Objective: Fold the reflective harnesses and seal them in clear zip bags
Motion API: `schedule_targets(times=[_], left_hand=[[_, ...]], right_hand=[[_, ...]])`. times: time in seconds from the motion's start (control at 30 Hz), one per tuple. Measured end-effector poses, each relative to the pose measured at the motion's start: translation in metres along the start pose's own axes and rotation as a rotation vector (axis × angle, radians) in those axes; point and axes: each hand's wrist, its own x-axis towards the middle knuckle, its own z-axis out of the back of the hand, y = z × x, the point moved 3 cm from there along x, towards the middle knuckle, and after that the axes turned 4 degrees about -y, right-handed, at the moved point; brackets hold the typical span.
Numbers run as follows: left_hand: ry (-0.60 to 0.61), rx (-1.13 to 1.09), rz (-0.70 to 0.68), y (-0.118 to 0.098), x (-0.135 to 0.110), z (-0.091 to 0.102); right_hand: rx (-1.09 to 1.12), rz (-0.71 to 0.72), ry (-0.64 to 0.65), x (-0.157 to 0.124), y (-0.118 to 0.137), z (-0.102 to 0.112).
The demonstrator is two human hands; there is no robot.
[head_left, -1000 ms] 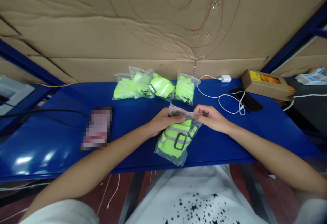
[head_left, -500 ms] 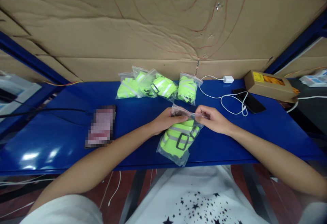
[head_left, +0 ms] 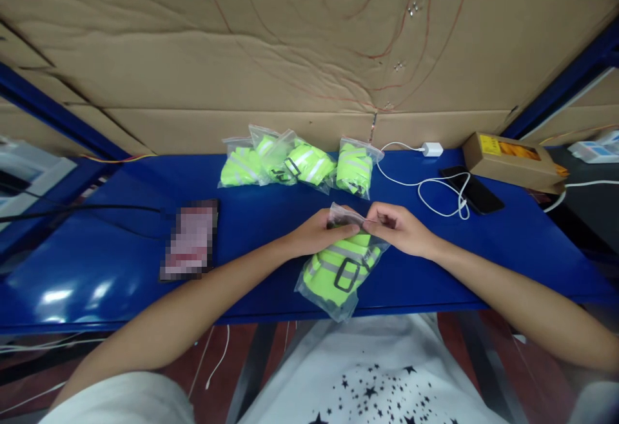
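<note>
A clear plastic bag (head_left: 338, 276) with a folded neon-yellow reflective strap and a black buckle lies at the near edge of the blue table (head_left: 507, 243). My left hand (head_left: 316, 232) pinches the left part of the bag's top edge. My right hand (head_left: 396, 227) pinches the same top edge right beside it, fingertips close together. Both hands are closed on the bag's mouth.
Three filled bags of the same neon straps (head_left: 294, 166) lie in a row at the back. A phone (head_left: 191, 240) lies to the left. A white charger and cable (head_left: 430, 182), a black phone (head_left: 474, 195) and a cardboard box (head_left: 512, 161) sit at the right. Cardboard backs the table.
My right hand has slid left along the bag's top edge toward my left hand, and the bag's mouth has bunched up between them.
</note>
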Motion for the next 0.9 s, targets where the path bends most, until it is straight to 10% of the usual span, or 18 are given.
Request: schedule_targets(times=[0.27, 0.9], left_hand=[[-0.195, -0.218, 0.142, 0.01, 0.0, 0.001], [-0.198, 0.295, -0.164, -0.001, -0.003, 0.003]], right_hand=[[0.056, -0.104, -0.059, 0.003, -0.001, 0.007], [-0.029, -0.028, -0.015, 0.002, -0.001, 0.008]])
